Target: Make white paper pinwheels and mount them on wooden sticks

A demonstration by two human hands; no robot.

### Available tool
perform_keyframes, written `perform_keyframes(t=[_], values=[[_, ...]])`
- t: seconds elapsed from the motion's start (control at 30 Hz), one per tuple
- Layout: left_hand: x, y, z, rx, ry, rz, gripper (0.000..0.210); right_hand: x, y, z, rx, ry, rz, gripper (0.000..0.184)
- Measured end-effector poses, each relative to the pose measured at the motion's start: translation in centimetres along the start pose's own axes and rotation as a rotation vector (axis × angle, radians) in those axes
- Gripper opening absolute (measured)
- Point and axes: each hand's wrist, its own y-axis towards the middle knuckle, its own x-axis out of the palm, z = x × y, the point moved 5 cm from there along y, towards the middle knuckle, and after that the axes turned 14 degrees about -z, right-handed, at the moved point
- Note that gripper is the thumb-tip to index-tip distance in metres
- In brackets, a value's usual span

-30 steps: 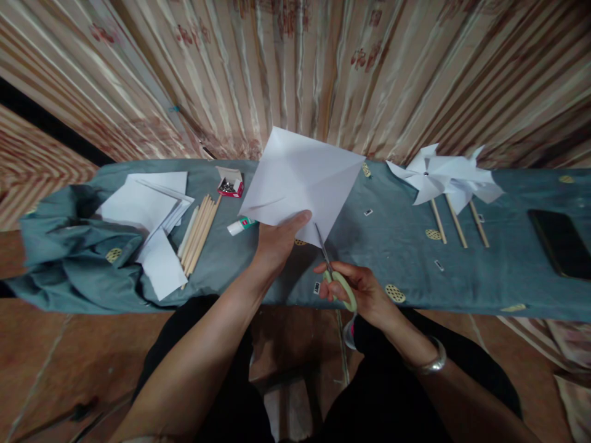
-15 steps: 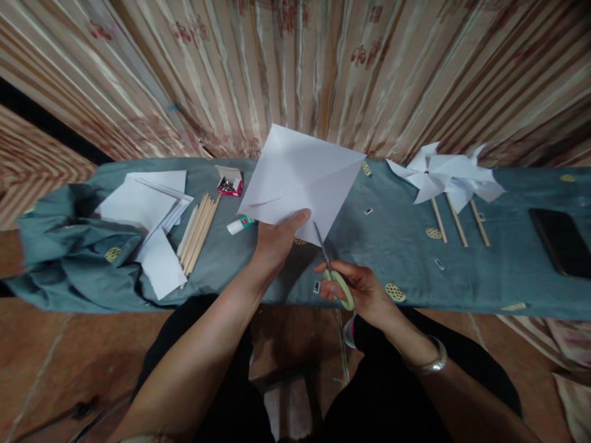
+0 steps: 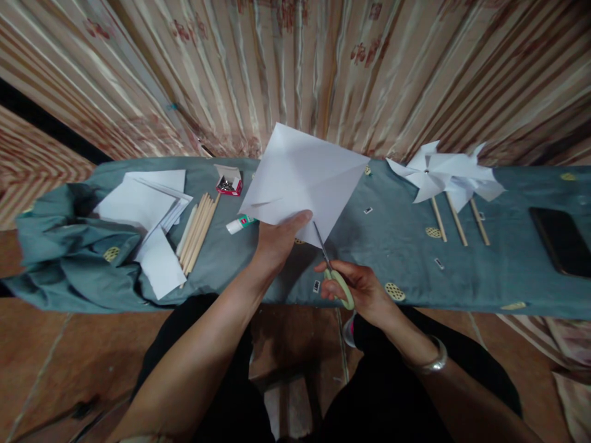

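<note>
A square white sheet of paper [image 3: 308, 169] is held up over the table, one corner pointing down toward me. My left hand [image 3: 277, 240] grips its lower edge, thumb on top and the other fingers hidden underneath. One slit shows near the sheet's left corner. In my right hand [image 3: 357, 286] is a pair of scissors [image 3: 339, 288] with pale green handles. Their blades reach the paper's near corner, right of my left thumb, and look nearly closed there.
On the green cloth [image 3: 397, 246], white paper sheets [image 3: 138, 200], wooden sticks [image 3: 199, 234], a red box of metal pins [image 3: 229, 181] and a glue stick [image 3: 239, 224] lie left. Paper pinwheels [image 3: 429, 171] on sticks and a dark phone [image 3: 561, 240] are at right. A striped curtain [image 3: 295, 67] hangs behind.
The paper has shifted very slightly to the right at its far corners. Both hands and the scissors stay almost where they were.
</note>
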Motion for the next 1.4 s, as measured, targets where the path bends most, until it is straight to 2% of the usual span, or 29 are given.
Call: perform_keyframes(t=[0.47, 0.8, 1.03, 1.4], values=[[-0.10, 0.07, -0.18, -0.014, -0.013, -0.021, 0.042, 0.05, -0.07, -0.39, -0.004, -0.022, 0.018, 0.038], [-0.67, 0.08, -0.81, -0.053, -0.028, 0.008, 0.037, -0.07, -0.09, -0.43, -0.022, -0.021, 0.020, 0.042], [-0.10, -0.33, -0.73, -0.053, -0.038, -0.072, 0.033, -0.29, -0.15, -0.55, -0.023, -0.053, 0.026, 0.042], [-0.13, -0.33, -0.78, -0.067, -0.027, -0.058, 0.033, -0.36, 0.00, -0.44, -0.009, -0.091, 0.044, 0.039]])
